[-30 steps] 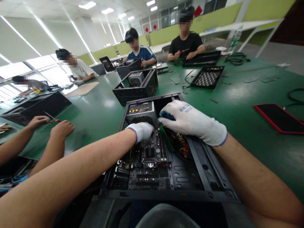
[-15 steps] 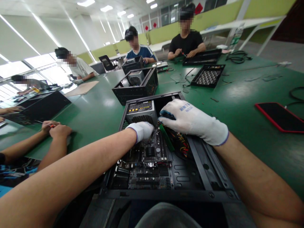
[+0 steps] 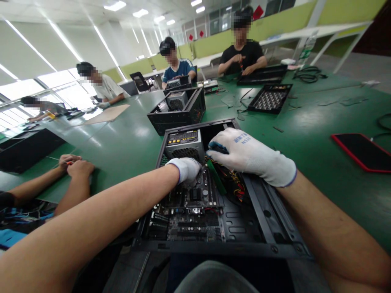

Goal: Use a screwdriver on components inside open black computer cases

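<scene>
An open black computer case (image 3: 222, 247) lies in front of me with its motherboard (image 3: 195, 195) showing. My left hand (image 3: 187, 169), in a white glove, reaches down onto the board's far end beside the power supply (image 3: 185, 142). Its fingers are bent inward, and their tips are hidden. My right hand (image 3: 241, 150), gloved too, is curled over the case's far right part, the thumb at the upper end of a green memory module (image 3: 216, 177). What its fingertips hold is hidden. Bundled coloured cables (image 3: 238, 187) lie below this hand.
Beyond stands another open computer case (image 3: 177, 116). A black panel with a grid of holes (image 3: 270, 98) lies on the green table (image 3: 122, 142). To the right is a red-edged phone (image 3: 362, 151). At left, a co-worker's hands (image 3: 75, 165) hold a tool. Other people sit across the table.
The view has shifted slightly. My hands stay at nearly the same places in the case. The black case at far left has moved further left, away from the co-worker's hands.
</scene>
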Tool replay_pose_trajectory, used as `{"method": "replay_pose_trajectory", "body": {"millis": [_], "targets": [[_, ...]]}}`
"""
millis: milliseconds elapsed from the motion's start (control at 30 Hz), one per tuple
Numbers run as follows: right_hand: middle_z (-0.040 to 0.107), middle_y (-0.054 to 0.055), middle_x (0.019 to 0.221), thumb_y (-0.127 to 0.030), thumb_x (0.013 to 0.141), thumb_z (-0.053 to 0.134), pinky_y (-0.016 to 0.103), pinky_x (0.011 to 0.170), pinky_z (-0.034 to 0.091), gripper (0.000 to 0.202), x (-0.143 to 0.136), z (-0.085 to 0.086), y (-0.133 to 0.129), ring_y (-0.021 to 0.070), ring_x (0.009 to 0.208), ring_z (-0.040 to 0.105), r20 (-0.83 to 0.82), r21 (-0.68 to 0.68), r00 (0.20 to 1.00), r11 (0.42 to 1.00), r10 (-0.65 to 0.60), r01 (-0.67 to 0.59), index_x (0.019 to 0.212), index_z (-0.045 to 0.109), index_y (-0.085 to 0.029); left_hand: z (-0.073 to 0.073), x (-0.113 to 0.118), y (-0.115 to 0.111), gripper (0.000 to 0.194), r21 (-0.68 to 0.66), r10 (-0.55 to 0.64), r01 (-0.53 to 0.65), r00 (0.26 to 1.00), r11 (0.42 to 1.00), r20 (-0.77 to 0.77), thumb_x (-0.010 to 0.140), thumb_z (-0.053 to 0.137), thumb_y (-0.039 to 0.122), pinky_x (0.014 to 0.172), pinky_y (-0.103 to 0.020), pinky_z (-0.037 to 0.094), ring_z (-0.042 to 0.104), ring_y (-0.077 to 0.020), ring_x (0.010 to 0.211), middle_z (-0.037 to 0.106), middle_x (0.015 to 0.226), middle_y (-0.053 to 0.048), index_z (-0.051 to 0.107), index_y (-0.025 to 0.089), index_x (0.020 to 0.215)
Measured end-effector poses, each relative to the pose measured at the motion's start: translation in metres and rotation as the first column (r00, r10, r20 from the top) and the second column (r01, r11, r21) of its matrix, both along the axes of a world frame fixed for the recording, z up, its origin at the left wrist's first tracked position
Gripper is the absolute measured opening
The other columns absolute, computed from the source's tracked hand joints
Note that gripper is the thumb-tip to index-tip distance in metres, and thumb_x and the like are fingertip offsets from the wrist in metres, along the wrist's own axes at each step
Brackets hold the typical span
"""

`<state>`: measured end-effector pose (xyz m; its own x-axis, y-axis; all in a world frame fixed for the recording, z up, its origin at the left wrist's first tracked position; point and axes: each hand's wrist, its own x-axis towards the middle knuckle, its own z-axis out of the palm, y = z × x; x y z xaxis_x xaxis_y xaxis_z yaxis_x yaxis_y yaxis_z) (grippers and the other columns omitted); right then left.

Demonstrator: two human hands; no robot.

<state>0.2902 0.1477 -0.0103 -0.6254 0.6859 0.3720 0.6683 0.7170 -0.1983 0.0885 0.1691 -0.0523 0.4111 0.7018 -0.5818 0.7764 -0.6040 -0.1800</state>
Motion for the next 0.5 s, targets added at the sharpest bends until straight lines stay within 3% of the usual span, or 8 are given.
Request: {"method": "replay_pose_trajectory", "body": {"millis": [133, 300, 433, 500], "targets": [[0.074, 0.014, 0.108, -0.045, 0.102, 0.057, 0.04, 0.093, 0.046, 0.038, 0.0, -0.002, 0.0, 0.0287, 0.103, 0.064, -0.005, -0.001, 1.0, 1.0, -0.006, 0.006, 0.112, 0.073, -0.012, -0.001, -0.004, 0.002, 0.066, 0.014, 0.002, -0.002, 1.0, 1.0, 0.01, 0.065, 0.087, 0.034, 0.106, -0.038, 0.054, 0.07, -0.0344, 0.118, 0.075, 0.127, -0.016, 0.072, 0.015, 0.126], [0.073, 0.014, 0.108, -0.045, 0.1, 0.058, 0.04, 0.092, 0.048, 0.038, 0.001, -0.003, 0.0, 0.0278, 0.101, 0.064, -0.072, 0.006, 0.997, 1.0, -0.018, 0.018, 0.113, 0.073, -0.013, 0.002, -0.006, 0.003, 0.081, 0.048, 0.028, -0.032, 0.997, 0.998, 0.065, 0.068, 0.084, 0.04, 0.107, -0.04, 0.054, 0.068, -0.036, 0.123, 0.07, 0.136, -0.019, 0.061, 0.013, 0.14], [0.073, 0.014, 0.111, -0.048, 0.099, 0.057, 0.044, 0.097, 0.05, 0.04, 0.002, -0.001, 0.001, 0.0298, 0.106, 0.065, -0.171, -0.009, 0.983, 0.997, -0.073, 0.073, 0.113, 0.072, -0.013, 0.016, -0.004, -0.008, 0.058, 0.07, 0.057, -0.067, 0.989, 0.995, 0.135, 0.083, 0.07, 0.044, 0.098, -0.041, 0.058, 0.072, -0.0352, 0.115, 0.074, 0.128, -0.021, 0.066, 0.01, 0.13], [0.071, 0.017, 0.121, -0.052, 0.097, 0.057, 0.048, 0.104, 0.049, 0.047, 0.006, -0.002, -0.002, 0.033, 0.116, 0.064, -0.238, -0.029, 0.961, 0.99, -0.139, 0.137, 0.12, 0.071, -0.013, 0.024, -0.004, -0.015, 0.045, 0.094, 0.044, -0.064, 0.977, 0.994, 0.207, 0.094, 0.056, 0.042, 0.097, -0.039, 0.058, 0.073, -0.0319, 0.114, 0.075, 0.124, -0.019, 0.069, 0.011, 0.124]]}}
